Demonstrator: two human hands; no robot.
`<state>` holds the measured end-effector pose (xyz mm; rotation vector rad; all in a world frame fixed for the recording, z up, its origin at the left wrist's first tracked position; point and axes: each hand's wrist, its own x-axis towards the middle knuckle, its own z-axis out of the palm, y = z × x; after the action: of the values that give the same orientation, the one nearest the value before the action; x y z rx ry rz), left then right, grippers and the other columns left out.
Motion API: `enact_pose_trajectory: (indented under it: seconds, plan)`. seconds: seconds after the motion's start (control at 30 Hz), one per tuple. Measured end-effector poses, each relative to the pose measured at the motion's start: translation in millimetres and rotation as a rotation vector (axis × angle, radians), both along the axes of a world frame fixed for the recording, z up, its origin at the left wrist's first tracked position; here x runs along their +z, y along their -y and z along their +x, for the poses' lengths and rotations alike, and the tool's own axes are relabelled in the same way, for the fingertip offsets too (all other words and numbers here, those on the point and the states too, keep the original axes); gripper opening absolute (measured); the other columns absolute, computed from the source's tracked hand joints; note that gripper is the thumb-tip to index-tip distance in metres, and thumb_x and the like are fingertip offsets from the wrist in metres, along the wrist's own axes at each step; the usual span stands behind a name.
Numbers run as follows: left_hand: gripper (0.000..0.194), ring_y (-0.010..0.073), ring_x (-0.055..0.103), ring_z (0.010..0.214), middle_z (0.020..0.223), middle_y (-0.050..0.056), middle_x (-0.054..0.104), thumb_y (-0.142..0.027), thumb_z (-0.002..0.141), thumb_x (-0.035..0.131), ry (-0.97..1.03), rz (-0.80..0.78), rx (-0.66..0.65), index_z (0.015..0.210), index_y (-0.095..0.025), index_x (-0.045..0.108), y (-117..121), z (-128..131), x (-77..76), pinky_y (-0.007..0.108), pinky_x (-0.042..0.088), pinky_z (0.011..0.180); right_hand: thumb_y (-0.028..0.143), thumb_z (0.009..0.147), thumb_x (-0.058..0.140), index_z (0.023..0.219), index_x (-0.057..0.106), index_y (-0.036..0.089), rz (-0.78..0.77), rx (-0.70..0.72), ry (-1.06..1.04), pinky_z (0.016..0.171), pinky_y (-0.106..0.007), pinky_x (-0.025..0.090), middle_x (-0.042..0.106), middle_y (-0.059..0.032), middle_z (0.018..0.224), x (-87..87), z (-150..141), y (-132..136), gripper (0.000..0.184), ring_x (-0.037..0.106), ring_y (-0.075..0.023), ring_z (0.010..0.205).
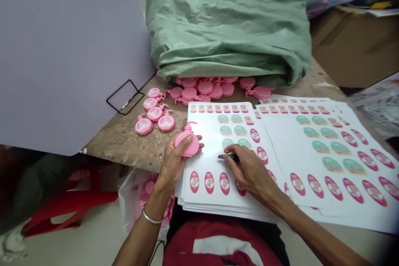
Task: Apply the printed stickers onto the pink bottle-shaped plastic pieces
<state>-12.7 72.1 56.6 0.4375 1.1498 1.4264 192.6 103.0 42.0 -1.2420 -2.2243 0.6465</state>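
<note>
My left hand (175, 158) grips a small pink pump bottle (188, 143), upright, its nozzle pointing right and no label on the side I see. The bottle is over the left edge of a stack of white sticker sheets (202, 129). Low over that stack, my right hand (246, 164) pinches a slim dark pointed tool (229, 157), its tip facing left. Its exact kind is unclear. The top sheet carries green arched stickers, pink oval ones and a row of small ones; part of its middle is bare white. My right hand covers some stickers.
Several labelled pink bottles (156, 113) lie left of the sheets. More plain ones (205, 87) spill from a green sack (227, 20) behind. Other sticker sheets (293, 145) spread rightward. A black wire frame (125, 97) lies left; a plastic bag (134, 199) of pink pieces hangs below.
</note>
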Motion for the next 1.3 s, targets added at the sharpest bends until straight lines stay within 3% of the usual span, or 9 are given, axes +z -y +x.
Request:
enact_pose_trajectory:
  seconds: [0.23,0.33,0.47,0.63,0.7,0.83,0.97,1.13,1.3]
  plan:
    - [0.034,0.0229,0.073,0.082,0.099,0.013,0.074,-0.02,0.072,0.077,0.017,-0.043,-0.034,0.102,-0.013,0.062,-3,11,5.8,0.029,0.059,0.073,0.023,0.09,0.054,0.087,0.057,0.019,0.202,0.014,0.002,0.068,-0.035,0.039,0.064,-0.0049,0.077,-6.4,3,25,0.007,0.054,-0.0195,0.072]
    - [0.032,0.0218,0.073,0.08,0.097,0.013,0.074,-0.026,0.075,0.076,0.018,-0.037,-0.027,0.101,-0.012,0.063,-4,10,3.9,0.029,0.06,0.072,0.023,0.09,0.055,0.087,0.059,0.019,0.211,0.031,0.014,0.068,-0.035,0.038,0.065,-0.0048,0.077,-6.2,3,28,0.006,0.053,-0.0193,0.071]
    - [0.036,0.02,0.073,0.072,0.096,0.012,0.074,-0.036,0.081,0.069,-0.006,0.032,0.091,0.108,-0.013,0.061,-6,-10,9.2,0.028,0.061,0.065,0.023,0.09,0.054,0.085,0.059,0.019,0.233,0.025,0.017,0.068,-0.035,0.039,0.066,-0.0048,0.075,-6.7,1,26,0.008,0.054,-0.0192,0.069]
    - [0.031,0.0202,0.073,0.071,0.09,0.011,0.075,-0.027,0.076,0.073,-0.037,0.068,0.189,0.1,-0.01,0.063,-6,-28,21.0,0.025,0.06,0.061,0.029,0.092,0.052,0.091,0.06,0.021,0.216,-0.055,0.017,0.074,-0.037,0.044,0.068,-0.0066,0.085,-6.4,13,13,0.012,0.061,-0.0209,0.077]
    - [0.034,0.0211,0.073,0.075,0.094,0.012,0.074,-0.025,0.074,0.075,-0.029,0.036,0.151,0.102,-0.01,0.064,-4,-25,19.2,0.028,0.061,0.064,0.039,0.09,0.055,0.104,0.06,0.02,0.193,-0.144,0.082,0.077,-0.038,0.047,0.07,-0.0088,0.095,-6.7,22,7,0.024,0.063,-0.0231,0.084]
    - [0.045,0.0195,0.072,0.077,0.104,0.011,0.072,-0.029,0.072,0.078,-0.066,-0.062,0.12,0.111,-0.013,0.063,5,-11,3.2,0.029,0.061,0.067,0.059,0.08,0.06,0.127,0.053,0.014,0.062,-0.482,0.329,0.077,-0.044,0.048,0.068,-0.0155,0.109,-8.4,47,3,0.065,0.063,-0.0327,0.097]
    - [0.054,0.0196,0.071,0.077,0.103,0.01,0.072,-0.036,0.068,0.08,-0.127,-0.122,0.062,0.115,-0.013,0.063,10,-3,-12.4,0.03,0.06,0.068,0.061,0.083,0.056,0.113,0.061,0.017,-0.067,-0.571,0.435,0.072,-0.041,0.047,0.07,-0.0128,0.102,-12.4,64,10,0.053,0.064,-0.0316,0.095]
    - [0.061,0.0257,0.07,0.091,0.104,0.012,0.072,-0.039,0.061,0.083,-0.24,-0.102,0.06,0.114,-0.012,0.066,8,-2,-17.8,0.037,0.059,0.079,0.047,0.086,0.057,0.106,0.062,0.017,0.177,-0.585,0.446,0.069,-0.04,0.044,0.068,-0.0117,0.088,-15.2,60,19,0.037,0.062,-0.0304,0.084]
    - [0.059,0.0263,0.07,0.094,0.105,0.011,0.073,-0.037,0.062,0.084,-0.254,-0.13,0.082,0.114,-0.014,0.066,7,-3,-18.7,0.037,0.058,0.083,0.036,0.088,0.055,0.089,0.063,0.019,0.153,-0.624,0.141,0.069,-0.041,0.042,0.067,-0.0132,0.083,-9.8,51,19,0.019,0.061,-0.0305,0.08]
